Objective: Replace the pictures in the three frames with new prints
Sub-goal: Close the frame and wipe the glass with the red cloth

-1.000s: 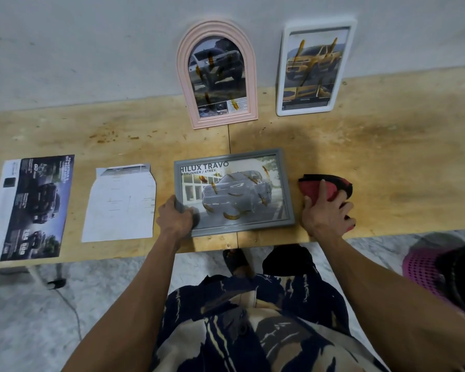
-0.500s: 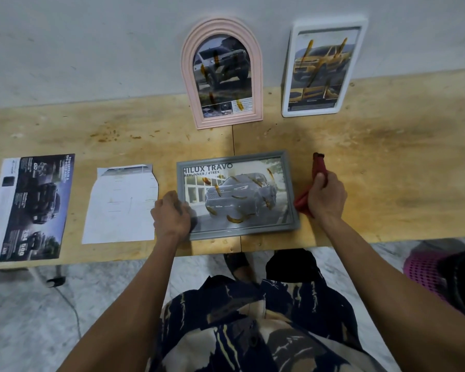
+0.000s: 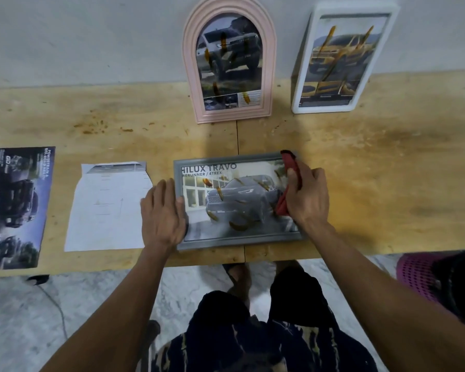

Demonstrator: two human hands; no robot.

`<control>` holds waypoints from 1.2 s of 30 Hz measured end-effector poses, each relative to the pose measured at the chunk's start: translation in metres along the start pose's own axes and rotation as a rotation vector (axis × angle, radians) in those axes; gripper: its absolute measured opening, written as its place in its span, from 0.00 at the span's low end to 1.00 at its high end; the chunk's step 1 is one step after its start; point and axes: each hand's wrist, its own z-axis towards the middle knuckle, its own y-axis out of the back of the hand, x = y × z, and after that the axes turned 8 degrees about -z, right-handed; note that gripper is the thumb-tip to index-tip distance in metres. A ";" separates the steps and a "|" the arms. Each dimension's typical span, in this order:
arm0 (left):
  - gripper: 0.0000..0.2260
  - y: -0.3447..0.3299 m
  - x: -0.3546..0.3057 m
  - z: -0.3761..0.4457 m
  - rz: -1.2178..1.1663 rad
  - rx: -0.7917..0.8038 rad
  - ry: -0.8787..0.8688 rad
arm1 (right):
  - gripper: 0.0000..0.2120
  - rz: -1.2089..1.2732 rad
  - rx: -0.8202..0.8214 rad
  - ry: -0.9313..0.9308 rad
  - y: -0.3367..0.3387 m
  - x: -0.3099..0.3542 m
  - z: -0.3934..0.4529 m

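Wooden table [image 3: 387, 162] against a grey wall: a grey frame [image 3: 239, 241] lies flat at its near edge. Left hand [image 3: 163, 213], fingers straight, presses the frame's left side; right hand [image 3: 308, 196] grips a red cloth [image 3: 290, 163] over the glass.

Grey frame [image 3: 234, 244], red cloth [image 3: 285, 208]

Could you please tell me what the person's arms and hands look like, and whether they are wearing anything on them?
Both forearms are bare: no sleeves reach into view, and there are no gloves. The left hand and right hand show no rings, and neither wrist carries a watch or bracelet that I can see. Lower in the frame the person wears dark clothing with a pale, streaky pattern.
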 end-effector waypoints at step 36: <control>0.25 -0.020 0.003 -0.002 -0.078 -0.017 0.151 | 0.23 -0.085 0.070 0.231 -0.089 0.082 -0.037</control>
